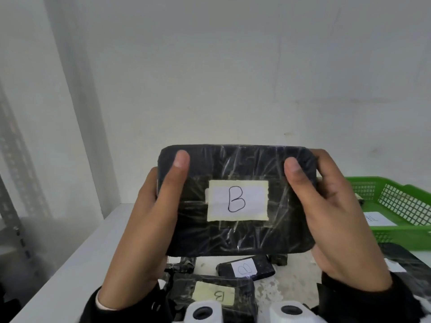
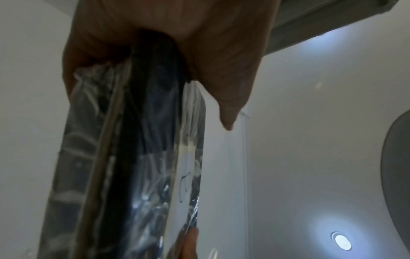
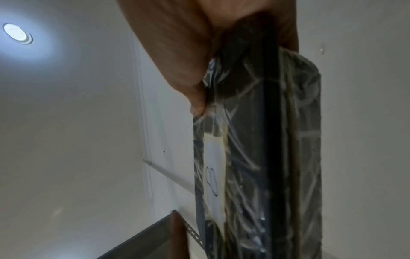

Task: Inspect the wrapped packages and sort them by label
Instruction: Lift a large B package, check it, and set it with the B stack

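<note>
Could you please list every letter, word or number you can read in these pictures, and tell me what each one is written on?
"B": handwritten on the white paper label of the black plastic-wrapped package held up by the left hand and right hand.
"B": white label of the small black wrapped package on the table, seen rotated.
"B": pale yellow label of the nearest black wrapped package, upside down.
White sheet in the green plastic basket: markings too blurred to read.

We see a plain white wall behind a white table, its top scuffed and stained. On the left stands a grey slotted metal rack upright, blurred. From the wrist views we see a white ceiling with a round recessed light glowing, and a grey beam overhead.
</note>
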### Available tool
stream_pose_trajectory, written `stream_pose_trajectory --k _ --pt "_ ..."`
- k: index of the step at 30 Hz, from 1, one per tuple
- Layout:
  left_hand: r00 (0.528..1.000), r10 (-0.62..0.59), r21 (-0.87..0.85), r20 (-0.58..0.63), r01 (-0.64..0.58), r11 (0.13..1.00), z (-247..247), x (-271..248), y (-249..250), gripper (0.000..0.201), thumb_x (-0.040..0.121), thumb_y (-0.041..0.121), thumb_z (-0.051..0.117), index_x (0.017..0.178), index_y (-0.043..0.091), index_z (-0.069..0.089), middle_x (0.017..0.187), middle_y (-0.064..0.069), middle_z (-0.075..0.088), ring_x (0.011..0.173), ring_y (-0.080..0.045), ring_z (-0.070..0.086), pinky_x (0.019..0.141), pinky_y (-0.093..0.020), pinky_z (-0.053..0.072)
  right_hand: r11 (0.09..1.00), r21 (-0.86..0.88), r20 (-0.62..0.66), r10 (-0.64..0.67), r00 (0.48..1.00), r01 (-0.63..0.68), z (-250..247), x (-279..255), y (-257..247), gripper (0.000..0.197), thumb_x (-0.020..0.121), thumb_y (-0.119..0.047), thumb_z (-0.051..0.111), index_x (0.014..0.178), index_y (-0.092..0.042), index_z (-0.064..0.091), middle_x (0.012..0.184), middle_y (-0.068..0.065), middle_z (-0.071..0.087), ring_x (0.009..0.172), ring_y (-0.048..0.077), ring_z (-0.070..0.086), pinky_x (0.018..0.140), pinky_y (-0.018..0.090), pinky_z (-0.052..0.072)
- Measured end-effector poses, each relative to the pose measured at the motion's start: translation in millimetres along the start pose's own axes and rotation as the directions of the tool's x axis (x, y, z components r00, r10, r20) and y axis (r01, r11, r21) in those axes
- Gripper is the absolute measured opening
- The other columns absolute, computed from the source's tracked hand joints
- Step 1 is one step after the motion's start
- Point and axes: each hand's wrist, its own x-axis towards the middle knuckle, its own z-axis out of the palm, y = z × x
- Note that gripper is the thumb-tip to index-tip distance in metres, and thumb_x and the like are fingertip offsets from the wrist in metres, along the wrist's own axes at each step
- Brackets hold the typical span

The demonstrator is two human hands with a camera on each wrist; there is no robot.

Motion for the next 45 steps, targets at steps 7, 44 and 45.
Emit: stream_pose_trajectory --k 7,44,45 --pt "1.000 -0.012 -0.037 -0.023 0.011 0.999 0.9 1.2 -1.9 0.057 0.063 0.058 0.070 0.106 0.020 0.069 0.099 -0.005 0.078 0.092 -0.023 0.075 0.086 -0.046 0.056 0.998 -0.052 0.049 0.049 0.998 -0.046 4.5 -3.9 -2.3 0.035 0.077 -0.055 0.064 0.100 -0.029 0.062 0.098 0.000 0.072 0.098 0.018 0.069 0.096 0.053 0.052" --pt "0.929 0.254 0.111 0.271 -0.292 0.950 3.1 -7.8 2.1 0.063 0.049 0.046 0.084 0.108 0.040 0.063 0.104 0.009 0.077 0.095 -0.011 0.074 0.072 -0.016 0.057 0.996 -0.047 0.306 0.089 0.948 -0.078 -49.9 3.4 -19.5 0.074 0.067 -0.022 0.085 0.131 -0.037 0.051 0.121 -0.004 0.070 0.115 0.017 0.066 0.102 0.044 0.049" --pt "0.932 0.234 0.104 0.275 -0.271 0.957 3.4 -7.0 1.0 0.066 0.048 0.050 0.085 0.110 0.040 0.063 0.105 0.008 0.076 0.096 -0.011 0.074 0.073 -0.017 0.057 0.996 -0.059 0.297 0.086 0.951 -0.072 -48.8 3.0 -18.8 0.075 0.065 -0.022 0.082 0.132 -0.037 0.051 0.121 -0.005 0.070 0.115 0.017 0.066 0.102 0.045 0.048"
